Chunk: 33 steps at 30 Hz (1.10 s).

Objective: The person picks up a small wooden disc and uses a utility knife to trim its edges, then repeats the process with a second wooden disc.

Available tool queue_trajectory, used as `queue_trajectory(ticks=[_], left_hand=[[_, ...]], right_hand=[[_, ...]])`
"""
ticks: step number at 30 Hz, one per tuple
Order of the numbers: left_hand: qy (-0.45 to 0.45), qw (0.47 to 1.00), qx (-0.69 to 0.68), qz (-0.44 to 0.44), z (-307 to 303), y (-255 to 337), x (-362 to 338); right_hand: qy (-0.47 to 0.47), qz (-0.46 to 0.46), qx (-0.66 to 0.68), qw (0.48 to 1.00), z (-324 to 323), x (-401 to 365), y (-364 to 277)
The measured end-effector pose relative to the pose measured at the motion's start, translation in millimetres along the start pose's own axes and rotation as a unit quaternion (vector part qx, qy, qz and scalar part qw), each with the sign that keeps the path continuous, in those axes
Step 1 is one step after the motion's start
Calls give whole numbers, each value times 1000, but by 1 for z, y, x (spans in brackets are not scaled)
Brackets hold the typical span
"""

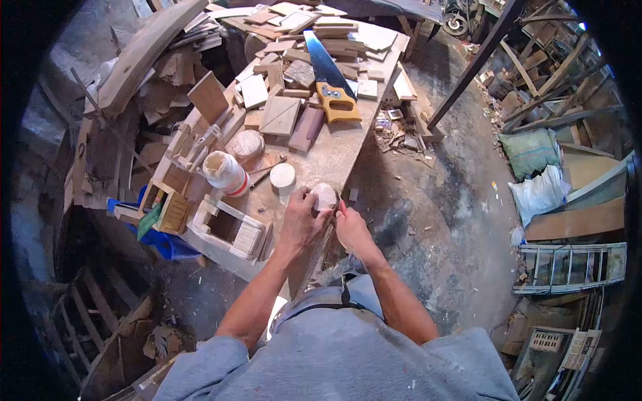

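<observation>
At the right edge of the workbench [334,160], my left hand [304,219] has its fingers closed on a small round wooden piece [325,195]. Close on its right, my right hand [354,230] grips a thin red tool [342,206], whose tip is at or near the piece's side. A pale round disc [283,175] lies just left of my left hand. Further left stand an open white jar [225,172] with a red-marked label and another round wooden piece [248,144].
A handsaw [334,97] with a yellow handle rests on piled wood offcuts [281,115]. Wooden box frames [231,228] sit at the bench's near left. A dark post [478,63] rises at the right, beyond the bench. Sacks [540,190] and a metal frame [568,267] lie far right.
</observation>
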<state>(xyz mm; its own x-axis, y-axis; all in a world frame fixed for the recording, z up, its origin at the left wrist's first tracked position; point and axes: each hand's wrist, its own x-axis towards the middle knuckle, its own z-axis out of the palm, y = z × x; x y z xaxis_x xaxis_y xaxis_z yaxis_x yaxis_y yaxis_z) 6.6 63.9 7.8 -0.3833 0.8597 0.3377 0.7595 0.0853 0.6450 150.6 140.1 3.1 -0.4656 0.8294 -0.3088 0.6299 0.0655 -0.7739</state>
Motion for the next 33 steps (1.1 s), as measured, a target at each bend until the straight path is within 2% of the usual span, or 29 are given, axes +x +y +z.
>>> queue_trajectory(ticks=[4, 8, 11, 14, 17, 20, 23, 24, 25, 26, 27, 29, 30, 33], left_hand=[[29, 999, 7, 16, 2, -4, 4], [30, 999, 6, 16, 0, 1, 2], [-35, 996, -27, -72, -2, 1, 2], [36, 999, 15, 26, -1, 0, 4], [1, 1000, -18, -17, -5, 4, 6], [-14, 1000, 8, -18, -8, 8, 9], [21, 1000, 10, -7, -10, 4, 11], [-2, 991, -103, -83, -9, -2, 8], [-25, 964, -214, -154, -9, -9, 4], [-46, 920, -321, -221, -7, -16, 1], [-42, 857, -443, -259, -14, -8, 1], [-35, 681, -657, -321, -31, 16, -5], [-51, 687, -644, -332, -34, 16, -9], [-58, 627, -698, -342, -37, 23, -13]], right_hand=[[21, 7, 111, 994, 4, -13, 18], [33, -29, 90, 995, 17, -26, 15], [49, -20, 100, 994, 30, -21, 15], [60, -9, 90, 994, 29, -25, 4], [42, 32, 24, 998, 25, -25, -8], [34, 42, -32, 998, 17, -24, -13], [29, 5, -108, 994, 15, -14, 8], [-7, 23, 36, 999, 9, -11, 21], [-45, 37, 179, 982, -4, -11, 30], [-66, 52, 264, 961, -13, -6, 36], [-84, 70, 346, 932, -26, -5, 34], [-78, 121, 401, 905, -57, -26, 7], [-90, 111, 403, 904, -61, -25, 7], [-121, 78, 419, 897, -67, -21, 2]])
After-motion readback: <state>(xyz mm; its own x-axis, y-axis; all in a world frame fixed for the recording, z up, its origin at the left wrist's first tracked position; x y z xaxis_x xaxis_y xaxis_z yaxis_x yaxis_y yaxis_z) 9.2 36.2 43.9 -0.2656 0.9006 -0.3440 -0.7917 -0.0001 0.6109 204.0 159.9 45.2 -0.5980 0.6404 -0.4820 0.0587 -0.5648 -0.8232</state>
